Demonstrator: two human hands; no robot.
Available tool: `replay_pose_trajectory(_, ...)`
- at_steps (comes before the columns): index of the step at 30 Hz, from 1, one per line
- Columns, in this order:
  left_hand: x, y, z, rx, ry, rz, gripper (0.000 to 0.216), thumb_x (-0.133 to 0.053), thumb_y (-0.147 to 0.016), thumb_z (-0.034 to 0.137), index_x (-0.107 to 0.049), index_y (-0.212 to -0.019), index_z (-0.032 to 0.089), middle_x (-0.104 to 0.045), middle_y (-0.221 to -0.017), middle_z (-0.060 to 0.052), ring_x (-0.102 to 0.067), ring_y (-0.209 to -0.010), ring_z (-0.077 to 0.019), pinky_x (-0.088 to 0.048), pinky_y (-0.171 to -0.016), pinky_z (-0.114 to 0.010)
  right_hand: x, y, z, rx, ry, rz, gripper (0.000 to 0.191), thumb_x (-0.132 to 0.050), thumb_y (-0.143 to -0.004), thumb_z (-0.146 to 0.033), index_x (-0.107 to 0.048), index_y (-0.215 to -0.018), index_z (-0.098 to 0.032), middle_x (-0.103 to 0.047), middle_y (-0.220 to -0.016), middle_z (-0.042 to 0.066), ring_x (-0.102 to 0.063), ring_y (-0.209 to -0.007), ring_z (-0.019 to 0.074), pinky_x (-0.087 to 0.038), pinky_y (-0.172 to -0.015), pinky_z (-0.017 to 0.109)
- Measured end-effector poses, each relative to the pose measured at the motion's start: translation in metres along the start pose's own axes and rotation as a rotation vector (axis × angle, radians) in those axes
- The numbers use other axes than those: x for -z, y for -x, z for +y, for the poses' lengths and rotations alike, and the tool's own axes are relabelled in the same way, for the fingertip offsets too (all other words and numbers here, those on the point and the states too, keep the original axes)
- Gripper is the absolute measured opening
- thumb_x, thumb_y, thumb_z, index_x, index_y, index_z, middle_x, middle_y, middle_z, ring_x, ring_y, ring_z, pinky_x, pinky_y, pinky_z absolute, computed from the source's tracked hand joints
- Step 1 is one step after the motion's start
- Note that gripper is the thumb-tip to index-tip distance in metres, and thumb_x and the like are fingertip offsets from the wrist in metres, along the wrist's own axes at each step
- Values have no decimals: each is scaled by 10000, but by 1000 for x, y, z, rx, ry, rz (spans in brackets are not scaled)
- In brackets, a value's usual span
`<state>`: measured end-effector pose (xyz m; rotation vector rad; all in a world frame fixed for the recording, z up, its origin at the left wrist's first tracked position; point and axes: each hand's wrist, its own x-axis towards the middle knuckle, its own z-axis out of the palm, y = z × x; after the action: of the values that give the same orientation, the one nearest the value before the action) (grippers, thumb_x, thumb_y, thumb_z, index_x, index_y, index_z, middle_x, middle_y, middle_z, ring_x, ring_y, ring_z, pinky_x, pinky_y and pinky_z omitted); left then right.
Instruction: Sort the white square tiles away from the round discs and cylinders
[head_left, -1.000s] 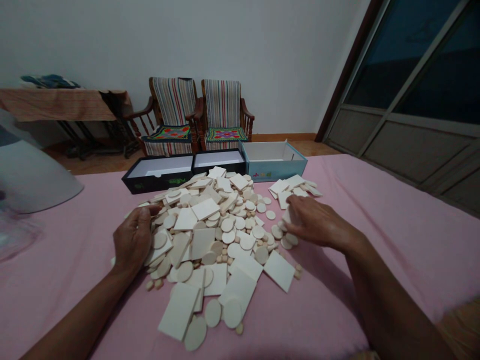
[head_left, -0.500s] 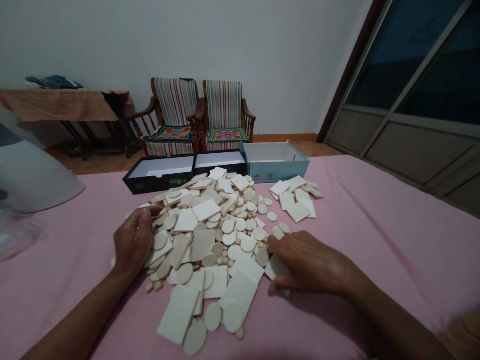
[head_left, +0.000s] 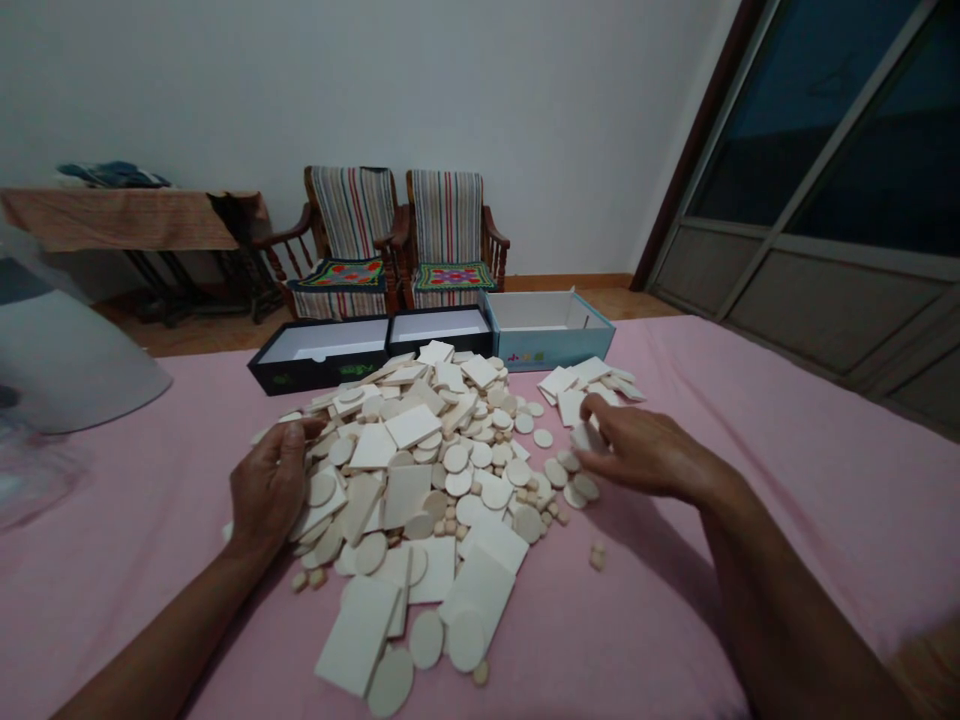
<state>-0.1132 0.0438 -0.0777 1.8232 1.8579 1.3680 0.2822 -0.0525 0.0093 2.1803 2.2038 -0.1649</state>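
A heap of pale wooden pieces (head_left: 420, 460), squares, discs and small pegs, lies on a pink cloth (head_left: 750, 440). My left hand (head_left: 266, 490) rests cupped against the heap's left edge, fingers curled over some pieces and thumb on top. My right hand (head_left: 645, 450) is at the heap's right side, next to a small separate group of square tiles (head_left: 581, 380). Its fingers pinch a pale square tile (head_left: 581, 437), mostly hidden by the hand. A few small pegs (head_left: 598, 556) lie alone nearer to me.
Two black open boxes (head_left: 300, 365) (head_left: 439, 340) and a light blue open box (head_left: 547, 345) stand in a row behind the heap. A grey-white rounded object (head_left: 67, 365) sits at the left. Beyond are two striped armchairs (head_left: 349, 240), a covered side table (head_left: 120, 215) and a glass door (head_left: 825, 200).
My right hand dropped to the heap's near right corner, took the square tile lying there, and carried it back up beside the group of squares. The left hand stayed put.
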Motion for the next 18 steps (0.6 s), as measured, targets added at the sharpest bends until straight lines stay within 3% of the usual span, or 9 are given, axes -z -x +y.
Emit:
replay_pose_trajectory(3, 0, 0, 2, 7, -26, -1, 426, -365, -926, 491, -686, -996, 219, -719, -1030, -33, -653, -998, -222, -486, -888, -335, -9, -25, 26, -274, 7, 180, 415, -487, -881, -436, -485, -1187, -155, -665, -1079, 159, -634, -939, 292, -374, -639, 321)
replay_pose_trajectory(5, 1, 0, 3, 10, -38, -6, 418, -367, -930, 481, -685, -1005, 221, -717, -1043, -34, -647, -1016, -224, -478, -903, -341, -16, -35, 35, -324, -10, 265, 413, -448, -913, -406, -480, -1224, -135, -648, -1122, 184, -623, -986, 297, -379, -660, 325)
replay_pose_trajectory(8, 2, 1, 4, 14, -32, -19, 416, -368, -932, 479, -682, -1016, 218, -715, -1063, -40, -644, -1032, -229, -475, -916, -349, -21, -42, 36, -238, -56, 233, 323, -383, -948, -345, -582, -1107, -147, -665, -1082, 163, -618, -978, 269, -381, -697, 317)
replay_pose_trajectory(11, 2, 1, 5, 6, -27, -17, 420, -367, -930, 479, -682, -1014, 214, -719, -1047, -40, -647, -1032, -232, -479, -915, -347, -25, -44, 25, 4, -137, 88, 314, -348, -952, -243, -649, -944, -152, -691, -978, 119, -616, -910, 211, -378, -736, 287)
replay_pose_trajectory(13, 2, 1, 5, 2, -33, -17, 417, -368, -927, 471, -682, -1017, 212, -722, -1035, -39, -647, -1034, -231, -480, -915, -343, -30, -44, 16, 128, -187, 29, 307, -360, -945, -206, -660, -945, -143, -691, -973, 111, -607, -902, 196, -377, -752, 276)
replay_pose_trajectory(18, 2, 1, 5, 3, -29, -37, 419, -365, -927, 469, -681, -1017, 210, -719, -1051, -38, -646, -1026, -226, -480, -916, -343, -41, -46, 8, 125, -186, -42, 296, -390, -946, -222, -670, -1016, -154, -685, -989, 112, -592, -932, 209, -375, -731, 279)
